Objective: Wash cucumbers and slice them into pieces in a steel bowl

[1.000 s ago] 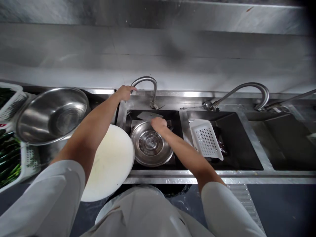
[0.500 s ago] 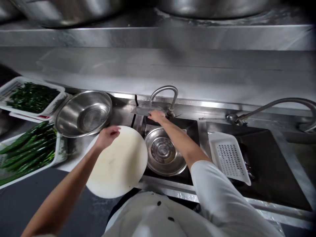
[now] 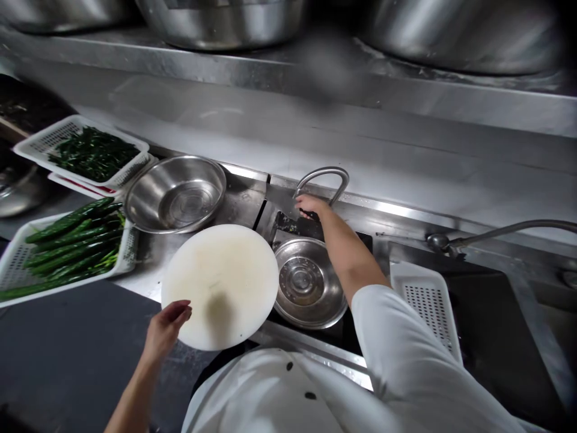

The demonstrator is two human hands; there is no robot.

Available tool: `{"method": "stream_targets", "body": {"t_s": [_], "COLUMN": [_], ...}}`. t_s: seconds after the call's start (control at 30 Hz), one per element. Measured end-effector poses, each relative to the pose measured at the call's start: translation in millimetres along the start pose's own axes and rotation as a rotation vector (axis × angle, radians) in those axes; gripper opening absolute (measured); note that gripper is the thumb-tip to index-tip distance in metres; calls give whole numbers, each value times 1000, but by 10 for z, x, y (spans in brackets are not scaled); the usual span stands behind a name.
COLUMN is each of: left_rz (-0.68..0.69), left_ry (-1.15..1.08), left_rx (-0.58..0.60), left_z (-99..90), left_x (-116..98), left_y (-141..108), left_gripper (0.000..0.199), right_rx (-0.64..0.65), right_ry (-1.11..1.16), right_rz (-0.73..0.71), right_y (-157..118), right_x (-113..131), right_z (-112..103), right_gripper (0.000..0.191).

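Observation:
At the faucet (image 3: 322, 174) over the left sink, my right hand (image 3: 313, 205) is closed around the dark handle of a cleaver; its blade is hard to make out now. Below that hand, a steel basin (image 3: 331, 300) sits in the sink with a little water in it. My left hand (image 3: 164, 331) hovers by the left edge of a round white cutting board (image 3: 243, 264). Its fingers are loosely curled together, with nothing visible in them.
A wide steel bowl (image 3: 144, 201) stands behind the board. To the left are a white basket (image 3: 128, 249) of cucumbers and another basket (image 3: 40, 147) of chopped greens. A white perforated basket (image 3: 444, 300) lies in the right sink. Large pots (image 3: 225, 24) line the shelf above.
My left hand has drawn back toward me, from over the board to its left edge. My right hand stays by the faucet, and the cleaver's broad blade has turned from view. The camera has shifted.

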State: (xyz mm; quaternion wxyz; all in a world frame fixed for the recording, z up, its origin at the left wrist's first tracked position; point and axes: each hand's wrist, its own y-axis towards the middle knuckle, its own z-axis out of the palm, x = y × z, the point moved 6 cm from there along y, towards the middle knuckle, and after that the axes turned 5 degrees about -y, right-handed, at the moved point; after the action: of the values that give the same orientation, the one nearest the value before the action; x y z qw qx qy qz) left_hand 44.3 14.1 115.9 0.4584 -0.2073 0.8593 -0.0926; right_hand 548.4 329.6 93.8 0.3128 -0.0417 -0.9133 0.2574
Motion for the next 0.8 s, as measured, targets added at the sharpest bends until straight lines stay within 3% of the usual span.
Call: {"method": "stream_targets", "body": {"t_s": [0.1,0.2,0.33,0.43,0.53,0.63,0.8], "left_rz": [-66,-66,8,145,304,421,374], "left_ry": [-189,-253,-296,-286,-250,-187,-102], "left_rx": [1,33,121,201,256,264,180], "left_z": [39,145,418,707,1102,1650,2680], "left_x": [56,-26,-330,-666,-1082,-1607,-2529], "left_y": [-143,-192,-103,63,351,801,1759], "left_gripper": [63,61,51,37,24,9,12], "right_rx": [-40,-112,-230,-291,-336,-396,-479], "right_ry": [280,549,825,972,1068,1117,1173], "right_rz": [11,15,68,112,159,218,270], "right_y": [-100,-188,-262,-297,-364,-537,-1227], "right_x": [-256,-449,-590,-634,-682,-755,-953], "right_z": [220,520,900,1084,1205,1350,1726], "right_gripper": [40,35,38,41,35,25,27]}}
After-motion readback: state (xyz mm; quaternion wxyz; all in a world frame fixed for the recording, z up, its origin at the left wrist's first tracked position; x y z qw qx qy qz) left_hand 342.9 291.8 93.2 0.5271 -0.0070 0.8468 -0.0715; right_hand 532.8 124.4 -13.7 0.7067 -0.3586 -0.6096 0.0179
